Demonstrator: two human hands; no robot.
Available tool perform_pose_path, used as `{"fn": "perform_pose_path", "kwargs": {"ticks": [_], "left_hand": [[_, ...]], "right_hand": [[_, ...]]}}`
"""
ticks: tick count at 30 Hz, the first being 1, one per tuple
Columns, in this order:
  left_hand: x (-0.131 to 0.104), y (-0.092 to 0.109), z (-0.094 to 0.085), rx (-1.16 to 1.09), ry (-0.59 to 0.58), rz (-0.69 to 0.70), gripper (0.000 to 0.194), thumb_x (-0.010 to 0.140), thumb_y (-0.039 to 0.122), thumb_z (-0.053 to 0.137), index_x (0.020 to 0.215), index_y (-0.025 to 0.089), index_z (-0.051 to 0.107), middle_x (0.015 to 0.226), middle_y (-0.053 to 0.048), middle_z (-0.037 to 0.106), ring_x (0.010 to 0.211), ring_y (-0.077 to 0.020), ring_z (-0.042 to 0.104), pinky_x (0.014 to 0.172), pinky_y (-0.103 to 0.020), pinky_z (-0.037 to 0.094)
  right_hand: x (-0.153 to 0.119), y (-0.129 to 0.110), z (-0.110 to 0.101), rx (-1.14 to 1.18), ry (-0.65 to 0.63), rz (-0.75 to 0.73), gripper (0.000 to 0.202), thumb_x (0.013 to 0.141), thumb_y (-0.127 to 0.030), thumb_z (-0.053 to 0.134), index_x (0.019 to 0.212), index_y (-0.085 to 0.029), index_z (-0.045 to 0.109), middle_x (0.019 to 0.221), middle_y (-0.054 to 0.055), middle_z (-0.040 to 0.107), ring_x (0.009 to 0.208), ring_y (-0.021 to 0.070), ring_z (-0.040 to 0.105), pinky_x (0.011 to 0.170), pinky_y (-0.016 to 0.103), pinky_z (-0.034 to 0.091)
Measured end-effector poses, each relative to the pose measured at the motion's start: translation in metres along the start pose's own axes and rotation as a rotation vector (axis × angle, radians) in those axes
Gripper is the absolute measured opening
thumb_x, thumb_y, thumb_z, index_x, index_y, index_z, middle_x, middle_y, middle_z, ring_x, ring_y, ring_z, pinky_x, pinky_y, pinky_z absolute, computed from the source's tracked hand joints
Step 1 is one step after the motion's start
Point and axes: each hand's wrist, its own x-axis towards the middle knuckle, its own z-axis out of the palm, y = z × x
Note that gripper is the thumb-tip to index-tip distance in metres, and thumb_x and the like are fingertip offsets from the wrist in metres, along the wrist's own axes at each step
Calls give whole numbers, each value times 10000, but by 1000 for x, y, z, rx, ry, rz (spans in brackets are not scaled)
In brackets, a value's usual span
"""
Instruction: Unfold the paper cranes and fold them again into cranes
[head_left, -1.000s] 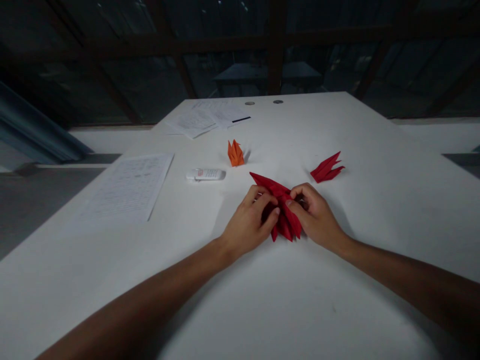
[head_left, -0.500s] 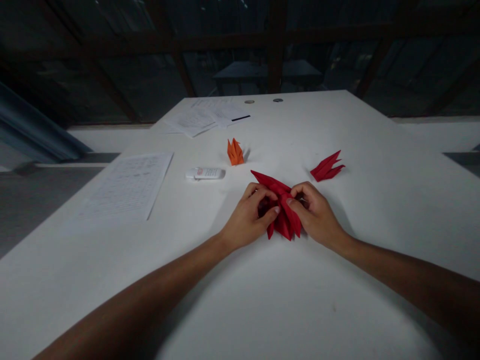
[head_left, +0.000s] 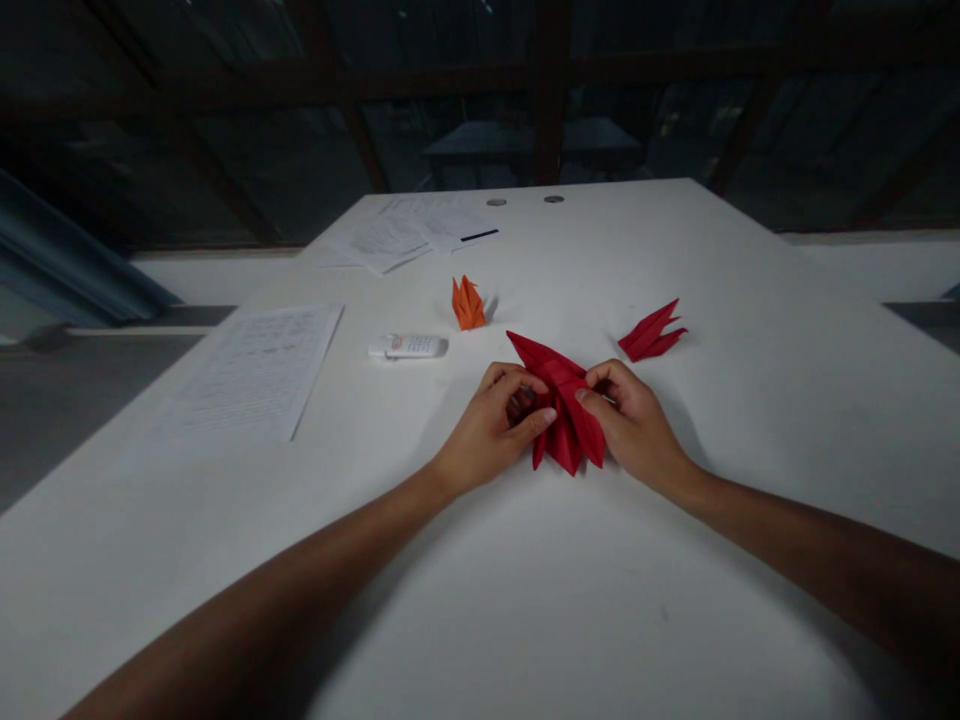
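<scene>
A red folded-paper piece (head_left: 564, 420), with several pointed flaps, is held between my hands over the white table (head_left: 480, 590). My right hand (head_left: 637, 420) pinches its right side between thumb and fingers. On the left side, my left hand (head_left: 495, 420) has thumb and fingertips curled around the paper's edge, with part of the folds hidden behind them. Beyond my right hand lies a smaller red folded-paper piece (head_left: 651, 334) with pointed tips. An orange paper crane (head_left: 468, 306) stands farther off, left of centre.
A white glue tube (head_left: 407, 347) lies left of the orange crane. Printed sheets (head_left: 255, 370) rest at the left, and more papers (head_left: 397, 235) with a dark strip lie near the far edge. Two round table inserts (head_left: 553, 199) sit at the back, before dark windows.
My left hand has loosened a little and slid slightly left along the red paper. The red piece has tilted slightly, its upper tip shifting up and right. My right hand keeps its pinch.
</scene>
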Motion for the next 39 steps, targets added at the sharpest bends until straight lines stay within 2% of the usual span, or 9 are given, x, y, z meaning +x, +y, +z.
{"fn": "perform_pose_path", "kwargs": {"ticks": [7, 14, 18, 23, 25, 31, 35, 39], "left_hand": [[0, -3, -2, -17, -14, -7, 200, 927, 286, 673, 1104, 208, 625, 1147, -78, 544, 913, -164, 592, 794, -323, 545], [0, -8, -3, -54, -23, -14, 233, 905, 287, 704, 1109, 211, 624, 1167, -68, 524, 915, -152, 597, 802, -323, 552], [-1, -10, -3, -45, -21, -25, 237, 890, 209, 691, 1113, 217, 613, 1177, -67, 522, 916, -150, 601, 810, -326, 556], [-2, -9, -3, -69, -19, -11, 452, 878, 117, 633, 1301, 256, 557, 1247, -82, 507, 895, -142, 607, 802, -331, 573], [-2, -7, -4, -48, -39, 21, 470, 878, 93, 603, 1314, 268, 590, 1231, -79, 502, 894, -140, 604, 818, -334, 574], [-2, 1, -3, 112, -12, 14, 287, 888, 101, 582, 1104, 221, 728, 1148, -77, 551, 948, -161, 615, 848, -334, 566], [-1, 2, -1, 132, 5, -18, 172, 907, 185, 626, 1059, 198, 707, 1123, -67, 569, 897, -146, 632, 846, -330, 573], [0, 2, -1, 114, 23, -44, 119, 883, 195, 660, 1002, 195, 661, 1097, -55, 587, 834, -132, 629, 780, -305, 574]], "right_hand": [[0, 0, 0, 26, 10, 25, 70, 897, -249, 615, 860, -234, 557, 758, -32, 578, 652, 146, 536, 605, 298, 422], [-1, -2, 1, 13, 22, 28, 72, 893, -244, 610, 850, -236, 552, 762, -27, 579, 659, 149, 535, 620, 304, 425], [-1, -1, 1, 17, 21, 30, 76, 893, -249, 611, 849, -238, 549, 757, -28, 575, 657, 150, 530, 617, 303, 420], [-1, 1, 1, 24, 16, 35, 64, 898, -256, 610, 869, -242, 555, 726, -34, 567, 633, 149, 516, 596, 298, 408], [-2, 0, 1, 29, 10, 35, 62, 901, -259, 611, 878, -243, 556, 710, -39, 557, 621, 148, 510, 586, 295, 403], [-2, 0, 2, 34, -6, 26, 76, 907, -263, 619, 886, -244, 548, 696, -46, 548, 604, 141, 506, 572, 286, 401], [-2, 1, 3, 32, -15, 25, 84, 917, -283, 619, 897, -247, 546, 694, -46, 553, 596, 141, 510, 555, 280, 400], [-3, 0, 2, 21, -23, 29, 81, 922, -289, 616, 904, -251, 546, 704, -42, 555, 597, 144, 506, 546, 280, 396]]}}
